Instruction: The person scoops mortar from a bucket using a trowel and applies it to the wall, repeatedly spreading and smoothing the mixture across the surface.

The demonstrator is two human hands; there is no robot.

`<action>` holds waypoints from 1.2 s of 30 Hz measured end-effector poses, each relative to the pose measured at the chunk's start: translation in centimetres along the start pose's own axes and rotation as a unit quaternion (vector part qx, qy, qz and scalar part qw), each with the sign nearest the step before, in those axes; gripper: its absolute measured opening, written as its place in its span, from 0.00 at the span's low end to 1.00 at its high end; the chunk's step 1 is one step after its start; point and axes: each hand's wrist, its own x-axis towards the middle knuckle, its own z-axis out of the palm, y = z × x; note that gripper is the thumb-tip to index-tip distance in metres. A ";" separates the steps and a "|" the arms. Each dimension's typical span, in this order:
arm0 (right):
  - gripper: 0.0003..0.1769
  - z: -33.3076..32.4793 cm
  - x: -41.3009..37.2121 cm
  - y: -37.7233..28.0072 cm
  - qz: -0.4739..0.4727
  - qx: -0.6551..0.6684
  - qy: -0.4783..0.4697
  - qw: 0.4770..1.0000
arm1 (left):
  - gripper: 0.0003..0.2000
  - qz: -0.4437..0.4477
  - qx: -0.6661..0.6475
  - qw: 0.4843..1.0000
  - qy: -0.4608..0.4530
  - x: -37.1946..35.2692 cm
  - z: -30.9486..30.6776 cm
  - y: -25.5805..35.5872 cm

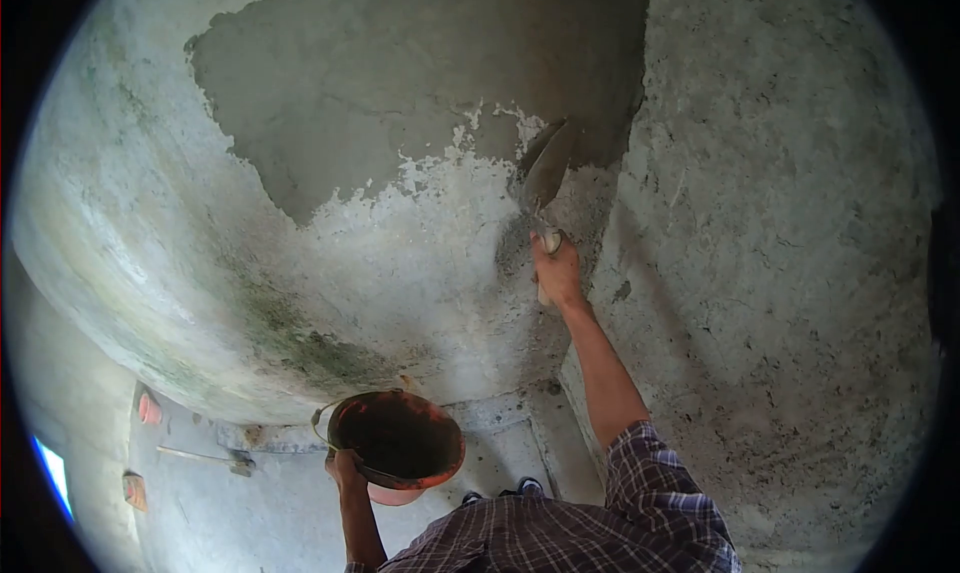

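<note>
Toward one o'clock, the right grip (560, 273) wraps a trowel (547, 173), likely light and stiff, by its handle, the surest hold. Toward seven o'clock, the left grip (345, 465) clasps the rim of a probably heavier bucket (455, 455).

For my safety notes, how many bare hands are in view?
2. The right hand holds the trowel by its handle, up at the wall. The left hand holds the bucket at its rim, lower down. No other hands show.
</note>
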 end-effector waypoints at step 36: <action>0.14 -0.6 -1.7 2.9 -0.188 -0.320 -0.104 0.923 | 0.07 -0.026 0.081 0.995 -0.045 -0.8 5.6 -3.3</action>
